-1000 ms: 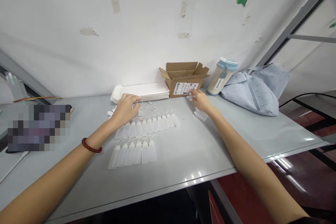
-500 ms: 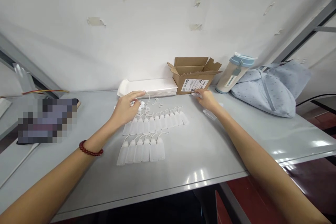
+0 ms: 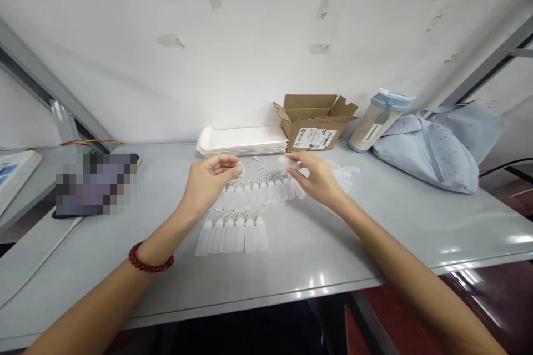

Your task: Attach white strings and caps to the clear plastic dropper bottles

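My left hand (image 3: 208,180) pinches a small white cord loop (image 3: 240,170) between thumb and fingers. Facing it across a narrow gap, my right hand (image 3: 320,178) grips a translucent plastic sleeve (image 3: 286,162) that points left. Below the hands lie two rows of similar translucent sleeves with white cords at their tops: a back row (image 3: 266,193), partly covered by my left hand, and a shorter front row (image 3: 231,236). Loose white cord pieces (image 3: 255,161) rest between the hands. More sleeves (image 3: 345,177) without visible cords lie beyond my right wrist.
A stack of white packets (image 3: 245,140) and an open cardboard box (image 3: 316,127) stand against the wall. To the right are a tumbler (image 3: 378,122) and a pale blue cloth bag (image 3: 433,150). A phone (image 3: 95,186) with a cable lies at left.
My right hand has come left from the sleeves by the box, bringing one sleeve. My left hand has closed on a cord loop beside the loose pieces. The view has shifted slightly left.
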`<action>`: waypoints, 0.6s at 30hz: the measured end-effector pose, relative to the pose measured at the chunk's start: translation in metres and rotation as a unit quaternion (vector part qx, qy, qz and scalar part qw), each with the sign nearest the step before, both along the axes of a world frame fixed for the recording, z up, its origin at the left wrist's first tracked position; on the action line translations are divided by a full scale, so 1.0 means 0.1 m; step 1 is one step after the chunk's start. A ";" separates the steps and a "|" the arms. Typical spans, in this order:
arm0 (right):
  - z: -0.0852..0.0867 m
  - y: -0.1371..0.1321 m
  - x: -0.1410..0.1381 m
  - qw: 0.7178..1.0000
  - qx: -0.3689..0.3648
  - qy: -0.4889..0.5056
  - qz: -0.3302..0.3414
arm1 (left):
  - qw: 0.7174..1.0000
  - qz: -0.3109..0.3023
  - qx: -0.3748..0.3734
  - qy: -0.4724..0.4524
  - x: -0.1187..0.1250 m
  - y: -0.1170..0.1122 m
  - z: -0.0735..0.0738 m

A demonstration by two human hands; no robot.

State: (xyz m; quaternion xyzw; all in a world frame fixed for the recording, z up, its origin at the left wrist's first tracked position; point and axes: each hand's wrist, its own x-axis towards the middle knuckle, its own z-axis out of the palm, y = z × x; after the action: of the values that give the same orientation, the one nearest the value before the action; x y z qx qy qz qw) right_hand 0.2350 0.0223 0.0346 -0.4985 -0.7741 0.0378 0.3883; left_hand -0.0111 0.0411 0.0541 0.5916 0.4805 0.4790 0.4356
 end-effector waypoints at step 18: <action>-0.03 -0.34 -0.43 0.990 -0.048 0.048 0.126 | 0.947 -0.170 -0.218 -0.164 0.10 -0.20 0.01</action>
State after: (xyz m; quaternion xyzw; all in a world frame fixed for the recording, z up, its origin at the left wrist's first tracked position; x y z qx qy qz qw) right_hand 0.1918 -0.0119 0.0320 -0.4125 -0.8085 0.1480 0.3928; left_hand -0.0009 0.0206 0.0553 0.4685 0.3874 0.3718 0.7015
